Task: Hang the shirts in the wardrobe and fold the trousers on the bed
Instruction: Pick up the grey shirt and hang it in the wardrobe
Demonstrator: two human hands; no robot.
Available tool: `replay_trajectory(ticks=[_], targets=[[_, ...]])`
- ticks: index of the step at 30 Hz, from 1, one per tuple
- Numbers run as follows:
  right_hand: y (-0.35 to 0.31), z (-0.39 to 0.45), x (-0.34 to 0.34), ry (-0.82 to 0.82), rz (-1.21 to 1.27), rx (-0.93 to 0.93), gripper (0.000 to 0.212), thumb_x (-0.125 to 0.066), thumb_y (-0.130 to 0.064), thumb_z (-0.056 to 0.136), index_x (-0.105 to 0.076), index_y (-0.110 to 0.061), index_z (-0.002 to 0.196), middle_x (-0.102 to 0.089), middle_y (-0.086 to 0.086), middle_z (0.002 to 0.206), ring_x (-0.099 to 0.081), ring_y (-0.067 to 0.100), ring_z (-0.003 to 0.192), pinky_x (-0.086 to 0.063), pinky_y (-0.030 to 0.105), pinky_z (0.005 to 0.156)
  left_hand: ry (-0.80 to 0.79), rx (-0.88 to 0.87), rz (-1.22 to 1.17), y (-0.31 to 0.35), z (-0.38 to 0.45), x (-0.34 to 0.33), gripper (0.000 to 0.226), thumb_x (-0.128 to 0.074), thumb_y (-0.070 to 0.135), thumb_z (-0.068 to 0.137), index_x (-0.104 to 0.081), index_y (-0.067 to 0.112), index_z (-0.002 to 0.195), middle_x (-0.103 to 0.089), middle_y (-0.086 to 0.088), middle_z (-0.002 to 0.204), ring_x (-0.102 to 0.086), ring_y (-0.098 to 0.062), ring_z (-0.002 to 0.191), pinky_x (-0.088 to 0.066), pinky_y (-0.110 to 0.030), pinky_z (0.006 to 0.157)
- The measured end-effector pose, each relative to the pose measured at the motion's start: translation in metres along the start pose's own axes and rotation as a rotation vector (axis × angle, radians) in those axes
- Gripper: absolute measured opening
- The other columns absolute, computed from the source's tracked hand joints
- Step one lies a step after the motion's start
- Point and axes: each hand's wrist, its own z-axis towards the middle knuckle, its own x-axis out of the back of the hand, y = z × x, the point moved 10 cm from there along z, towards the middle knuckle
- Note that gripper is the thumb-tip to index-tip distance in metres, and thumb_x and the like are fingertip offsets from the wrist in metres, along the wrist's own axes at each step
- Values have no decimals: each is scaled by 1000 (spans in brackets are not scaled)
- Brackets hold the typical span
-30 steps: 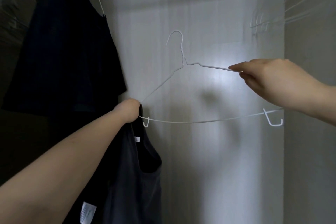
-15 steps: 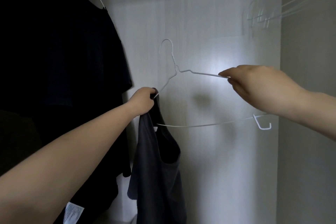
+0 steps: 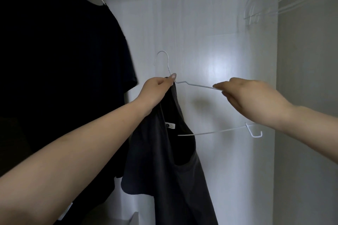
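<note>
Head view
Hanger: a thin white wire clothes hanger [image 3: 197, 86] is held up in front of the pale back wall of the wardrobe [image 3: 210, 33]. Its long axis runs roughly left to right, with the right end dipping lower; its hook [image 3: 161, 58] stands up at the left and curls over to the left. The bottom bar ends on the right in a small upturned hook.
Shirt: a dark grey sleeveless cotton shirt [image 3: 170, 179] hangs from the hanger's left shoulder, long axis straight down. The bottom bar passes into its neck opening, and a small white label shows inside the neck.
Left hand: the left hand [image 3: 157, 87] reaches up from lower left, arm nearly straight. Fingers and thumb pinch the shirt's shoulder strap at the base of the hanger's hook.
Right hand: the right hand [image 3: 250, 97] comes in from the right, back of the hand upward. Its fingertips [image 3: 218, 86] pinch the hanger's right sloping wire.
Hung garment: a black short-sleeved shirt [image 3: 64, 78] fills the left side on its own white wire hanger.
Spare hangers: a blurred cluster of empty white wire hangers [image 3: 256, 12] hangs at the upper right.
</note>
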Motion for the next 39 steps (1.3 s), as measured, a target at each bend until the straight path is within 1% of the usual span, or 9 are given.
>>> replay_trajectory(ticks=[5,10,12,17,21,24,27,31,39], targets=[[-28,-6,12,145,-184,215,38,-60,-4,85,-61,-5,123,-64,15,104,-63,36,88,-50,39,65,87,20,-43,-10,4,-6,34,-65,43,87,-52,13,75,-44,2,91,-50,3,68,-31,-14,65],[-113,-44,-1,149,-170,661,40,-39,-14,84,-69,-11,110,-68,5,105,-66,27,92,-54,36,76,135,7,-26,-6,5,-12,34,-65,38,88,-53,11,71,-45,1,89,-44,-11,82,-35,-26,74],[-133,-55,-40,-134,-24,565,37,-41,-25,89,-66,-16,115,-64,1,110,-65,23,88,-53,33,68,129,1,-34,-3,3,-18,31,-64,37,88,-56,12,72,-45,1,89,-43,-11,82,-37,-25,72],[-152,-94,-132,-744,408,225,85,-53,-51,90,-4,-19,152,-39,8,145,-47,30,124,-41,33,99,132,-23,-34,8,0,-26,39,-64,35,89,-65,-1,74,-46,-1,87,-44,-12,80,-37,-22,70],[-141,-97,-138,-754,562,109,71,-56,-50,88,-22,-23,145,-61,5,115,-58,26,103,-48,31,84,204,-41,48,5,-3,-9,38,-61,31,90,-58,2,66,-49,-1,65,-45,-11,57,-36,-17,54],[-118,-93,-129,-684,570,94,25,-56,-49,89,-47,-27,96,-55,-7,80,-57,17,77,-42,26,61,273,-50,81,-7,-5,16,34,-58,26,92,-60,2,67,-45,-7,63,-44,-17,60,-35,-22,53],[-100,-90,-118,-628,576,116,30,-55,-44,91,-38,-33,69,-49,-12,68,-49,2,63,-35,15,54,332,-65,168,-20,-8,39,38,-57,22,93,-63,-12,78,-55,-15,67,-48,-16,65,-38,-26,59],[-78,-82,-104,-556,556,132,32,-54,-41,92,-36,-33,67,-48,-14,69,-48,-6,62,-36,11,58,353,-92,288,-31,-10,52,32,-56,19,93,-66,-9,82,-65,-29,84,-52,-22,71,-45,-39,71],[-52,-78,-88,-520,575,108,20,-56,-37,92,-52,-22,79,-51,-13,67,-50,-1,64,-35,12,56,330,-85,390,-44,-14,59,33,-53,18,94,-62,-3,71,-49,-5,57,-46,-21,62,-25,-26,53]])
